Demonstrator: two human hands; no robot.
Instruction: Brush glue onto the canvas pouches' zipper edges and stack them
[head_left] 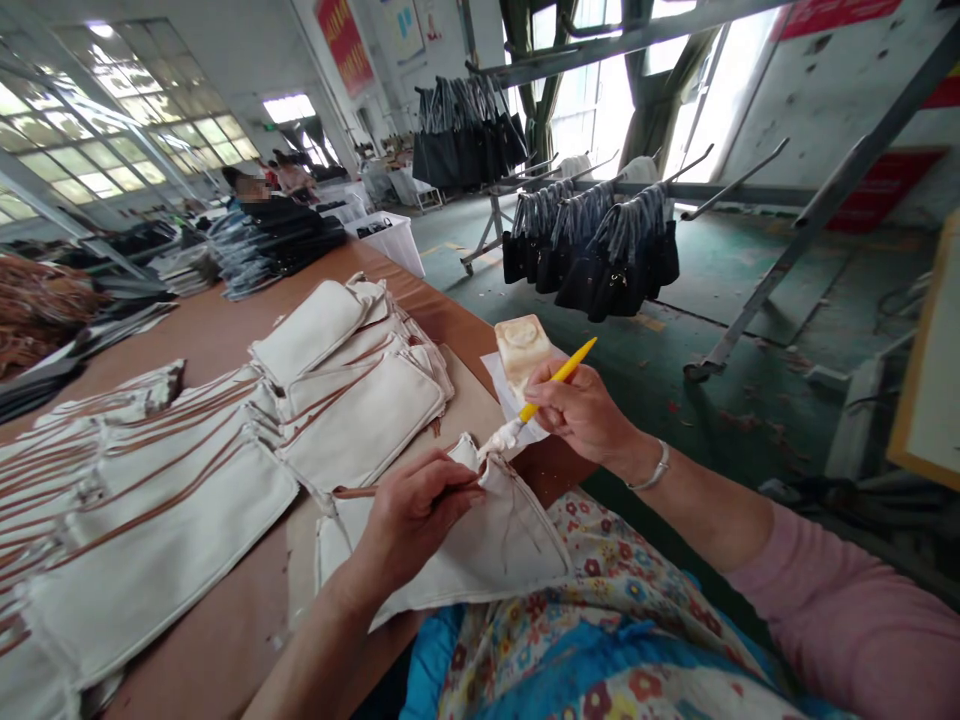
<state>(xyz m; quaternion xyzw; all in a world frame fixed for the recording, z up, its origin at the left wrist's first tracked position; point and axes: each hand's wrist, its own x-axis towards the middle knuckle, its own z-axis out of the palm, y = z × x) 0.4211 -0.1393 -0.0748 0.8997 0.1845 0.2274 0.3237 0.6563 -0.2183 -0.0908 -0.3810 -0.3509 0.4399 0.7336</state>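
Note:
Fingers of my left hand (416, 510) are closed on the top edge of a white bag piece (487, 550), near a brown strip along its opening. My right hand (581, 405) grips a yellow pen-like tool (562, 378), its tip pointing down-left at the corner of that piece, by some crumpled white material (501, 440). Just beyond my right hand stands a cream-coloured block or container (523, 347) on white paper (496, 372). The piece lies partly on the table edge and partly over my flowered apron.
Stacked white bag pieces (367, 420) with brown strips cover the brown table (405, 290) at left. Black bags (592, 260) hang from a metal rack (780, 240) beyond the table. A person (251, 190) is behind dark stacks at the back left.

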